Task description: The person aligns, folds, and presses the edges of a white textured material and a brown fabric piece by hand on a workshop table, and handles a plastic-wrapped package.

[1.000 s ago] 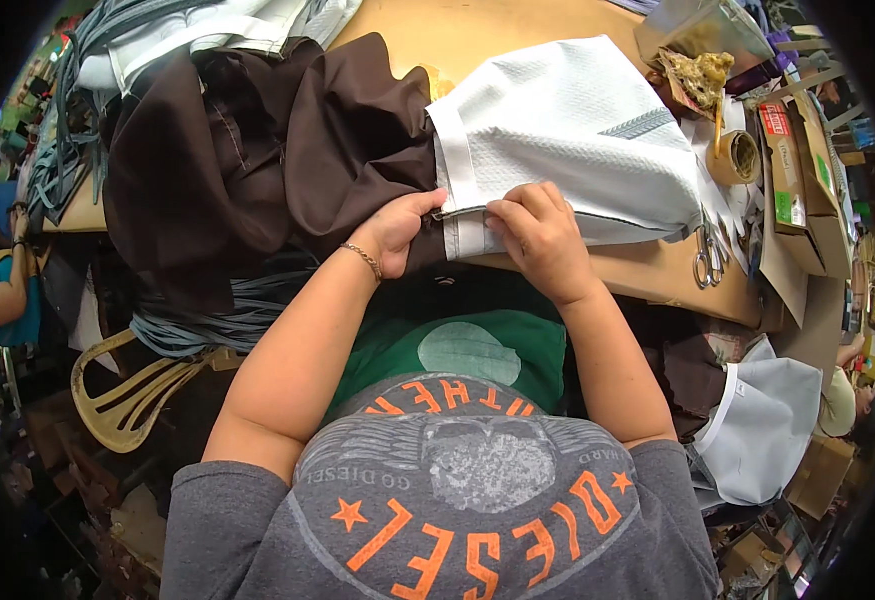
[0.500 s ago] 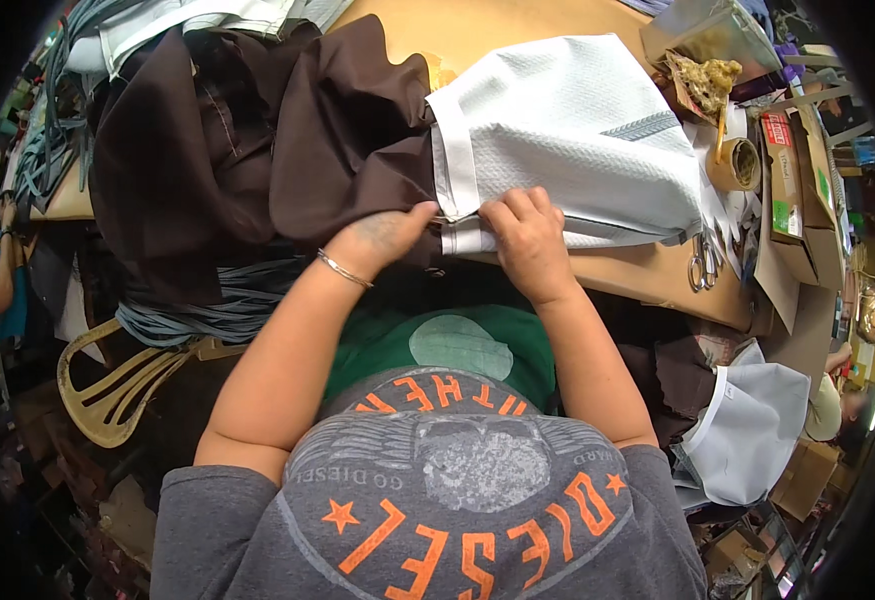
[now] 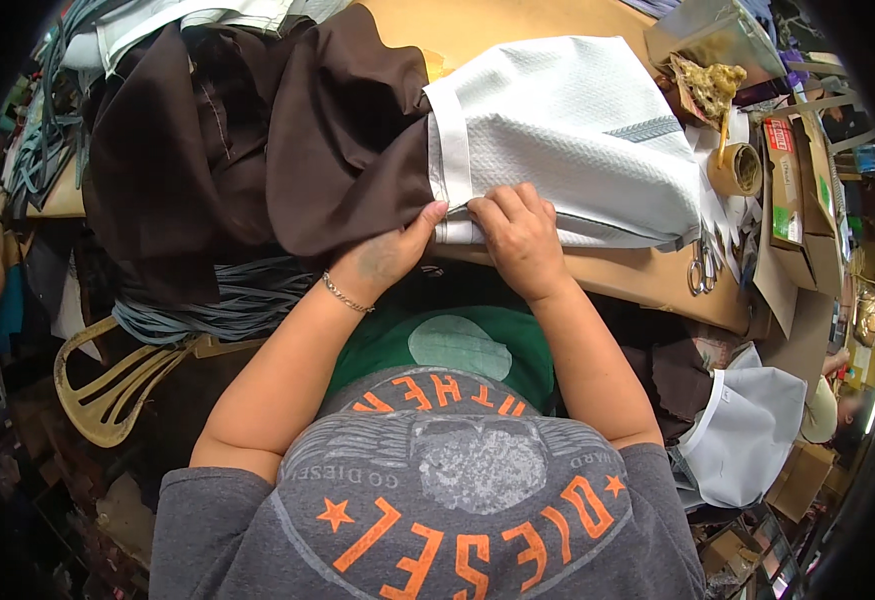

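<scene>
A white textured piece (image 3: 567, 130), sewn like a bag body, lies on the table with a smooth white band (image 3: 450, 140) along its left end. Dark brown lining cloth (image 3: 347, 140) spreads leftward from that band in loose folds. My left hand (image 3: 392, 255) is closed at the band's near end, its thumb on top beside the brown cloth and its other fingers hidden underneath. Just right of it, my right hand (image 3: 519, 235) has its fingers curled and pinched on the white piece by the band. A dark seam line runs rightward from under that hand.
Scissors (image 3: 699, 270) lie near the table's right edge. Beyond them are a tape roll (image 3: 735, 170), a glue-crusted brush (image 3: 707, 85) and a cardboard box (image 3: 797, 200). Grey-blue strips (image 3: 197, 310) hang near a yellowish plastic chair (image 3: 107, 400). Another white bag piece (image 3: 747, 430) sits lower right.
Both hands have shifted slightly along the band's near end, with the right fingers moving a little left and upward. My left wrist has turned a bit. The brown folds moved slightly.
</scene>
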`<state>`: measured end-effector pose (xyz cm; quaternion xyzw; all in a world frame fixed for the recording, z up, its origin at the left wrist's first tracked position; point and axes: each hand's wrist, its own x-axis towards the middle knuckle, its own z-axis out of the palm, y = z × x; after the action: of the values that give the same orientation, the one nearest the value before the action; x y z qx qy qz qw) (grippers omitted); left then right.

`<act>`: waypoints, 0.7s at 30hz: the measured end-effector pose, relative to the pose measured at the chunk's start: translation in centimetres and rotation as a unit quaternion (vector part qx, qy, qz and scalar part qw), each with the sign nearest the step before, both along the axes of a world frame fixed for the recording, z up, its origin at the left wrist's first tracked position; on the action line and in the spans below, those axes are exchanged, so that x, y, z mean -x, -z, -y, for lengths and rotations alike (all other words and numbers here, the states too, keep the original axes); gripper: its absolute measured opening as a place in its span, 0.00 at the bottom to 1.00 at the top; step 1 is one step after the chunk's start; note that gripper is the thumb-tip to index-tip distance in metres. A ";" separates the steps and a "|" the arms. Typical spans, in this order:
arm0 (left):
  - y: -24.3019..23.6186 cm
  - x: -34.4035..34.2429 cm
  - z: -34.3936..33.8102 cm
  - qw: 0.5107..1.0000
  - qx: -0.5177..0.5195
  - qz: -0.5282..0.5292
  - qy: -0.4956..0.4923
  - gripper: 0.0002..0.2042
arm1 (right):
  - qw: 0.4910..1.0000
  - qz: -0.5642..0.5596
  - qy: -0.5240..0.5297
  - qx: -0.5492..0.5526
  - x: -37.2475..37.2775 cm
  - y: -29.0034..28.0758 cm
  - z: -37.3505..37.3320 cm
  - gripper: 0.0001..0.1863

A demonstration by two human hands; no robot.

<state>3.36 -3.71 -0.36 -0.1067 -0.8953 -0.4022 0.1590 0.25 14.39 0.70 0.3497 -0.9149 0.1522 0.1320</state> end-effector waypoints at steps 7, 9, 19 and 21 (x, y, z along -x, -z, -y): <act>-4.3 1.0 -0.5 0.694 -0.599 0.400 0.014 0.21 | 0.998 0.012 0.028 0.060 0.5 -1.3 0.4 0.04; -5.1 0.8 -0.7 0.654 -0.611 0.445 0.024 0.23 | 0.998 0.018 0.031 0.061 0.2 -1.6 0.2 0.04; -4.8 0.5 -1.3 0.690 -0.526 0.498 0.005 0.23 | 0.998 -0.039 0.022 0.042 -1.5 -2.7 -0.5 0.07; -4.0 0.3 -1.4 0.726 -0.465 0.507 -0.010 0.22 | 0.997 -0.063 0.023 0.039 -1.9 -2.2 -0.6 0.08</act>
<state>3.05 -2.34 3.62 0.2098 -0.5447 -0.7604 -0.2848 2.10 14.98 2.95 0.3320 -0.9060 0.1625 0.2063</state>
